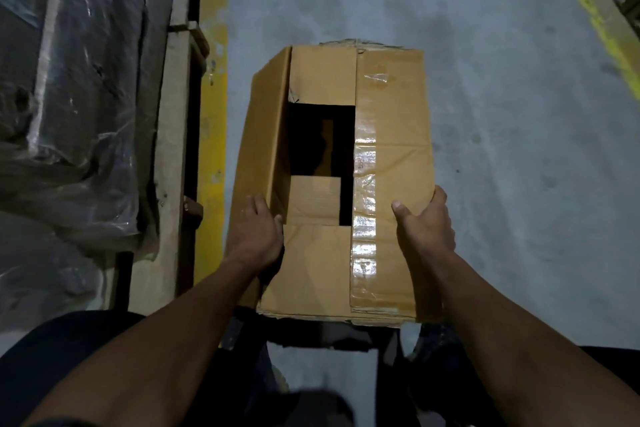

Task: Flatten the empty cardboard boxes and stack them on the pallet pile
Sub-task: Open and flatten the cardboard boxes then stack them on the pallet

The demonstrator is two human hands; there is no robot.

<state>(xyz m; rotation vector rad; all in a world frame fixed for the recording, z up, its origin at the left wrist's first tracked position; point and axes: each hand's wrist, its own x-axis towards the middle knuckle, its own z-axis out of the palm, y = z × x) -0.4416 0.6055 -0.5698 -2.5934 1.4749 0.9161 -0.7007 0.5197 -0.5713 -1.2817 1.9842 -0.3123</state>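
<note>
Both hands hold a cardboard box (pixel 391 156)
Left hand (pixel 258 236) grips its left edge, right hand (pixel 427 224) its right — a wooden pallet (pixel 173 135) left of them.

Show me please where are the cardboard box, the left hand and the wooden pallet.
cardboard box (pixel 391 156): head view, on its taped right top flap.
left hand (pixel 258 236): head view, on the back of the hand.
wooden pallet (pixel 173 135): head view, on its long side board.
</note>
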